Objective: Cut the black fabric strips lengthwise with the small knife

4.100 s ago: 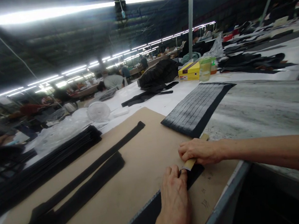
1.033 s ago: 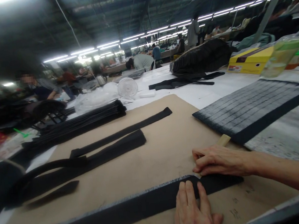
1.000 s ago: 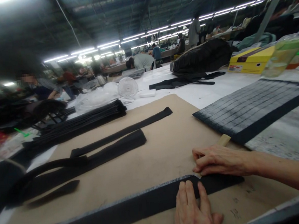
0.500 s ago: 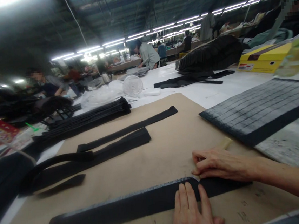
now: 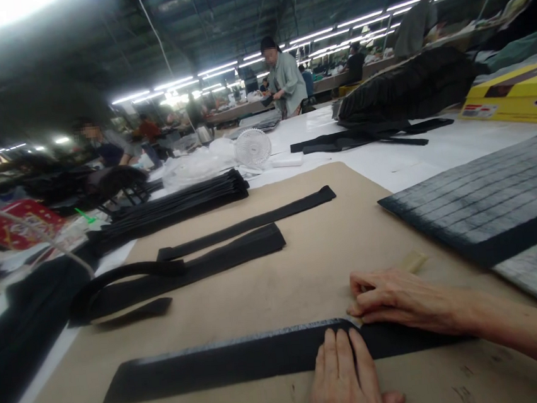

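Note:
A long black strip [image 5: 208, 369] lies across the brown board [image 5: 259, 297], with a pale, whitish band along its far edge. My left hand [image 5: 345, 378] rests on the strip from the near side, fingers stretched out flat, holding nothing. Just beyond its fingertips, my right hand [image 5: 396, 300] is closed around a pale yellowish tool [image 5: 414, 262]. The tool's back end sticks out behind the knuckles, and its tip touches the whitish band. The strip's right part runs beneath my right hand and wrist.
More black strips [image 5: 226, 256] lie farther back, by a black stack [image 5: 178, 204]. At the right is a grey, lined black-edged sheet [image 5: 495, 192]. Behind are a yellow box [image 5: 515, 95], a clear round dish [image 5: 252, 148] and a person in a light shirt [image 5: 287, 76].
The view has turned slightly left, so most things sit farther right. Both hands keep nearly the same pose on the strip. The person in the light shirt has straightened up.

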A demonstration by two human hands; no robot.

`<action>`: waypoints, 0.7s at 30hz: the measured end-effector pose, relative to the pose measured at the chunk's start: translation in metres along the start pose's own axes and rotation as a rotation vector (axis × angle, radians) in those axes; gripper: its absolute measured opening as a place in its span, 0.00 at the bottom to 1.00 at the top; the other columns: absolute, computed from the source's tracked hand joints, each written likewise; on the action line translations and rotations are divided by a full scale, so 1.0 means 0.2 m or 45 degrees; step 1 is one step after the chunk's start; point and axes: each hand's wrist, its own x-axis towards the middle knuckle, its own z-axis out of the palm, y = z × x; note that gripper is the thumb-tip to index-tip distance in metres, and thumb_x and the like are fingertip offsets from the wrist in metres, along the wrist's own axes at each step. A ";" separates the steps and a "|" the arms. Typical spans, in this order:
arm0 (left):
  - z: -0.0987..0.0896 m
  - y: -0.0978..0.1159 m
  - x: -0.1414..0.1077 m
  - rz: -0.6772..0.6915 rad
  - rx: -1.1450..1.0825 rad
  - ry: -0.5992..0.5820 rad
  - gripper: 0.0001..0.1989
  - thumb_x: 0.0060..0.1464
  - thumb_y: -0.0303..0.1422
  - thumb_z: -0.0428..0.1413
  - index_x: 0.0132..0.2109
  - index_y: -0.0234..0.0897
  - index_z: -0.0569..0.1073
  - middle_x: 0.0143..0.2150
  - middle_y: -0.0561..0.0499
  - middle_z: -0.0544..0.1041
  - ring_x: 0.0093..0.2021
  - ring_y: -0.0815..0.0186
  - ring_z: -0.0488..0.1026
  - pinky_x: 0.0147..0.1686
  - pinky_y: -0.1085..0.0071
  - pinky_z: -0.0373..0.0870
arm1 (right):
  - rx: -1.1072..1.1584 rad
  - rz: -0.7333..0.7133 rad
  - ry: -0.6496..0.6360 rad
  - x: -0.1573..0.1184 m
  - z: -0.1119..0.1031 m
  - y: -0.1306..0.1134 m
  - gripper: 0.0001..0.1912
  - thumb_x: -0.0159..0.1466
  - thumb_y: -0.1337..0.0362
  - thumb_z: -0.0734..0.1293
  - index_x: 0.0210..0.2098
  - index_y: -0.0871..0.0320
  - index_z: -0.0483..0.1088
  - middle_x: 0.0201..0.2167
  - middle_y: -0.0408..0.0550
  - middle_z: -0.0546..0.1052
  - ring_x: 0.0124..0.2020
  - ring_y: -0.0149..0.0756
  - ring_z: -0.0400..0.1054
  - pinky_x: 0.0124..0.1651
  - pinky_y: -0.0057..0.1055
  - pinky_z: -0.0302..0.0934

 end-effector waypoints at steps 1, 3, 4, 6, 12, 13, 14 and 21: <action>0.00 0.00 -0.01 -0.003 0.007 0.001 0.32 0.50 0.46 0.63 0.57 0.32 0.70 0.52 0.38 0.74 0.52 0.50 0.72 0.46 0.62 0.75 | 0.001 -0.003 0.001 0.01 0.00 0.00 0.18 0.74 0.52 0.53 0.40 0.51 0.70 0.37 0.42 0.66 0.36 0.33 0.65 0.37 0.31 0.54; -0.01 -0.01 -0.02 -0.038 0.034 0.001 0.30 0.49 0.45 0.64 0.56 0.36 0.71 0.53 0.39 0.74 0.52 0.50 0.72 0.44 0.62 0.76 | -0.003 -0.012 0.003 0.03 0.01 -0.01 0.18 0.74 0.52 0.53 0.40 0.51 0.69 0.38 0.42 0.66 0.36 0.33 0.65 0.38 0.31 0.54; -0.01 -0.02 -0.03 -0.064 0.050 -0.003 0.30 0.48 0.44 0.65 0.57 0.39 0.71 0.53 0.39 0.74 0.51 0.50 0.72 0.43 0.62 0.76 | -0.007 -0.017 0.005 0.04 0.02 -0.01 0.18 0.74 0.52 0.53 0.39 0.51 0.69 0.38 0.42 0.66 0.36 0.33 0.65 0.38 0.31 0.54; -0.02 -0.02 -0.04 -0.099 0.074 -0.007 0.31 0.47 0.45 0.65 0.57 0.42 0.70 0.53 0.40 0.73 0.51 0.49 0.72 0.42 0.60 0.77 | -0.012 -0.026 0.002 0.05 0.03 -0.02 0.18 0.74 0.53 0.53 0.39 0.51 0.69 0.38 0.42 0.66 0.37 0.34 0.65 0.38 0.31 0.54; -0.05 -0.05 -0.06 -0.100 0.077 0.012 0.33 0.48 0.50 0.62 0.56 0.34 0.71 0.52 0.38 0.73 0.51 0.49 0.72 0.43 0.61 0.76 | -0.022 -0.041 -0.003 0.10 0.03 -0.04 0.18 0.74 0.53 0.53 0.38 0.52 0.69 0.38 0.43 0.67 0.36 0.34 0.65 0.38 0.31 0.55; -0.05 -0.06 -0.06 -0.107 0.086 0.012 0.33 0.48 0.49 0.63 0.56 0.34 0.71 0.52 0.37 0.73 0.50 0.49 0.72 0.42 0.61 0.76 | -0.025 -0.043 0.001 0.11 0.03 -0.05 0.18 0.74 0.53 0.53 0.38 0.52 0.70 0.38 0.43 0.67 0.36 0.34 0.65 0.38 0.31 0.55; -0.06 -0.07 -0.07 -0.114 0.098 0.016 0.33 0.47 0.49 0.63 0.56 0.36 0.71 0.53 0.38 0.73 0.50 0.48 0.73 0.41 0.60 0.76 | -0.027 -0.050 0.005 0.12 0.04 -0.06 0.18 0.74 0.53 0.53 0.38 0.52 0.70 0.37 0.43 0.67 0.36 0.34 0.65 0.38 0.31 0.55; -0.04 -0.13 -0.10 -0.134 0.126 0.114 0.32 0.47 0.51 0.62 0.56 0.39 0.72 0.50 0.39 0.76 0.50 0.48 0.74 0.42 0.59 0.76 | -0.039 -0.087 0.029 0.19 0.06 -0.09 0.18 0.74 0.54 0.53 0.37 0.53 0.69 0.36 0.43 0.67 0.35 0.34 0.65 0.36 0.30 0.54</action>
